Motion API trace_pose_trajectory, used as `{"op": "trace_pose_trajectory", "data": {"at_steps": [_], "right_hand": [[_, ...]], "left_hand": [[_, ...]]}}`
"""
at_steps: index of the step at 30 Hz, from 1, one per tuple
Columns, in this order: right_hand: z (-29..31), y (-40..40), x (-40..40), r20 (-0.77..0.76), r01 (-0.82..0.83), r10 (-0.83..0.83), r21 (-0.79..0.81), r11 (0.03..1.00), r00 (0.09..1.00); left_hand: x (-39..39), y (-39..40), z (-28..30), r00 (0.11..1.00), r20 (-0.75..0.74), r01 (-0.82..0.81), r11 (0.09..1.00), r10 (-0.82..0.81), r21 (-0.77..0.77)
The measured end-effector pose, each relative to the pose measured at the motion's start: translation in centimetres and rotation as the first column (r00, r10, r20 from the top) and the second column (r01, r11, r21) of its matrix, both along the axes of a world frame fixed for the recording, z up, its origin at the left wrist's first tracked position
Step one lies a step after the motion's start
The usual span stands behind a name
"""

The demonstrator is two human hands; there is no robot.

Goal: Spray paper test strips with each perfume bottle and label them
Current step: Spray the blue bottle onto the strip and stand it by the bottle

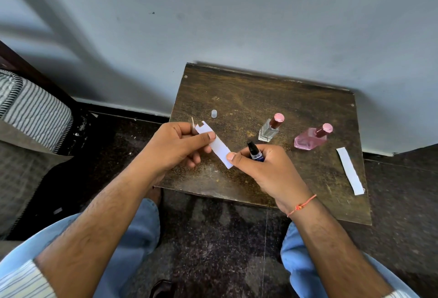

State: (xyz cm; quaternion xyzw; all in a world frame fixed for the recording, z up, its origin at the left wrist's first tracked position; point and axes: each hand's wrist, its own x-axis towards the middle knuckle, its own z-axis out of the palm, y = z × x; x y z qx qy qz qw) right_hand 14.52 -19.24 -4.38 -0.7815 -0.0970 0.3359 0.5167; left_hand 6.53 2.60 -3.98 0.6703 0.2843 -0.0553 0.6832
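The step in hand seems to be the spraying of one strip with the small dark bottle. In the middle of the frame the left hand (175, 148) pinches the upper end of a white paper strip (219, 146) between thumb and forefinger, and the right hand (263, 167) touches the strip's lower end with its thumb. The same right hand is closed around a small dark spray bottle (254, 151), whose black nozzle stands out above the fingers. Its clear cap (214, 113) probably is the one standing alone on the wooden table (296, 98), higher in the frame.

Both forearms come up from the bottom of the frame and meet over the near edge of the table; the wrists are bent slightly inward.

To the right stand a clear bottle (269, 131) and a pink bottle (310, 140), both with caps on. A second strip (350, 170) lies at the right edge of the table.

For the next move, I think the right thumb must leave the paper, and a finger must go onto the nozzle, with the nozzle turned toward the strip.
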Motion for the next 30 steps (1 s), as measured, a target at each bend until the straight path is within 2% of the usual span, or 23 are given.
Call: {"op": "trace_pose_trajectory", "data": {"at_steps": [4, 8, 17, 21, 30], "right_hand": [[-0.5, 0.6, -0.8, -0.011, -0.004, 0.004, -0.044, 0.999, 1.000], [-1.0, 1.2, -1.4, -0.015, -0.005, 0.003, -0.092, 0.996, 1.000], [-1.8, 2.0, -2.0, 0.039, -0.031, 0.039, -0.181, 0.983, 0.998], [-2.1, 2.2, -2.0, 0.096, -0.062, 0.087, -0.239, 0.969, 0.992], [-1.4, 2.8, -2.4, 0.222, -0.092, 0.176, -0.343, 0.935, 0.959]], "left_hand": [[0.5, 0.1, -0.4, 0.999, -0.016, -0.031, 0.994, 0.033, 0.102], [0.7, 0.1, -0.7, 0.998, -0.064, 0.047, 0.956, -0.030, 0.289], [1.0, -0.5, -2.3, 0.988, -0.136, 0.144, 0.764, -0.075, 0.629], [1.5, -0.7, -2.5, 0.986, -0.142, 0.159, 0.721, -0.084, 0.674], [1.6, -0.7, -2.3, 0.992, -0.114, 0.118, 0.730, -0.055, 0.673]]}}
